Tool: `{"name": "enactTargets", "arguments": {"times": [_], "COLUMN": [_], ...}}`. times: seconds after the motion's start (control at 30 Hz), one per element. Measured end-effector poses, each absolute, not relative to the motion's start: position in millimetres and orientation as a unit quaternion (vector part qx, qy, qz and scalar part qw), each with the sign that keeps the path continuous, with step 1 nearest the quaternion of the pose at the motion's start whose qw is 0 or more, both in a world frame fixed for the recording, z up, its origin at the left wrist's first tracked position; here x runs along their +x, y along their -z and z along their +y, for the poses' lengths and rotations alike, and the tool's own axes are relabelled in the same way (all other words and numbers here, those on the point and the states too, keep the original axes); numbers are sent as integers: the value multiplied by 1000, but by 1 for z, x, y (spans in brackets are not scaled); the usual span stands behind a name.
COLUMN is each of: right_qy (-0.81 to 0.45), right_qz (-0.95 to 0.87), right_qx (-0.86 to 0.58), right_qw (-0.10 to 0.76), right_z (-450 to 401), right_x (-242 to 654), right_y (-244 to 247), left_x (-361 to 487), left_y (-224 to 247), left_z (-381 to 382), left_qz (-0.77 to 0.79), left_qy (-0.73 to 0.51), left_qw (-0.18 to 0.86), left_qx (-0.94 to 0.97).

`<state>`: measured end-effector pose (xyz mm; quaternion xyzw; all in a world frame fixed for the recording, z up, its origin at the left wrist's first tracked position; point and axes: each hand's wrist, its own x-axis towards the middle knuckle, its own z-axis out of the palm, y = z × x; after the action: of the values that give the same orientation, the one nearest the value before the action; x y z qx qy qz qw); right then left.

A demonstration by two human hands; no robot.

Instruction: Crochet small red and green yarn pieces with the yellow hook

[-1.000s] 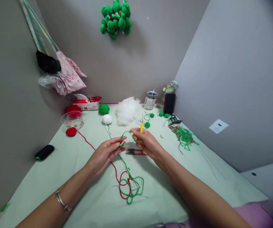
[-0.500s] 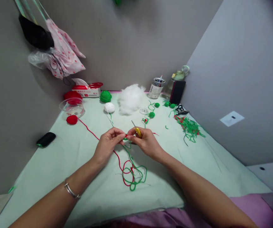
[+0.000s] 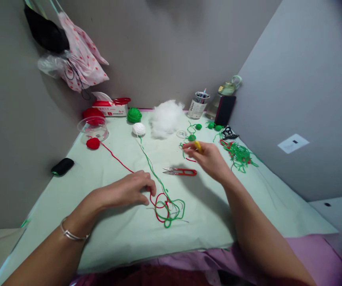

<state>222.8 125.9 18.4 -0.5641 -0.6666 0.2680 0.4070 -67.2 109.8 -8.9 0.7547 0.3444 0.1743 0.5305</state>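
My left hand (image 3: 135, 188) is low over the table, thumb and fingers apart, beside a red yarn strand (image 3: 117, 159). A loose tangle of red and green yarn (image 3: 175, 219) lies just right of its fingertips. In my right hand (image 3: 211, 159), which is raised above the table, is a crochet hook with a yellow handle (image 3: 198, 146); its metal tip does not show. Small green and red crocheted pieces (image 3: 182, 145) are by the right fingertips. Between the hands lie orange-handled thread snips (image 3: 185, 172).
A red yarn ball (image 3: 93, 143), clear plastic tub (image 3: 83, 126), white yarn ball (image 3: 139, 129) and green ball (image 3: 134, 115) stand back left. White stuffing (image 3: 166, 119) is at the back. Yarn scraps (image 3: 239, 155), a phone (image 3: 225, 110) and a bottle (image 3: 226, 88) are right.
My hands have parted: the left moved down and left, the right up and right with the hook. The small red and green piece between them was let go. The snips now show.
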Motion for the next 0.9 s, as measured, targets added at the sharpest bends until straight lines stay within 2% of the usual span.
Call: {"name": "enactTargets", "arguments": {"times": [0.13, 0.23, 0.33, 0.5, 0.57, 0.73, 0.9], "right_qy": [-424, -440, -462, -515, -526, -472, -450], "right_qz": [-742, -785, -804, -795, -796, -813, -827], "right_qx": [-444, -397, -350, -311, -293, -331, -337], "right_qw": [269, 180, 131, 84, 67, 79, 28], "right_z": [102, 91, 86, 93, 99, 101, 80], "right_x": [186, 167, 158, 170, 183, 198, 176], "right_y": [-13, -6, 3, -1, -9, -22, -11], "left_x": [-63, -60, -68, -123, -149, -165, -143], "left_y": [4, -2, -7, -9, -6, 6, 6], "left_z": [106, 105, 109, 139, 153, 166, 158], "left_qz": [347, 368, 382, 421, 433, 471, 469], "left_qy": [-203, -261, -335, -583, -647, -654, -621], "left_qw": [507, 507, 508, 430, 399, 393, 394], "left_qx": [763, 735, 696, 546, 484, 442, 489]}}
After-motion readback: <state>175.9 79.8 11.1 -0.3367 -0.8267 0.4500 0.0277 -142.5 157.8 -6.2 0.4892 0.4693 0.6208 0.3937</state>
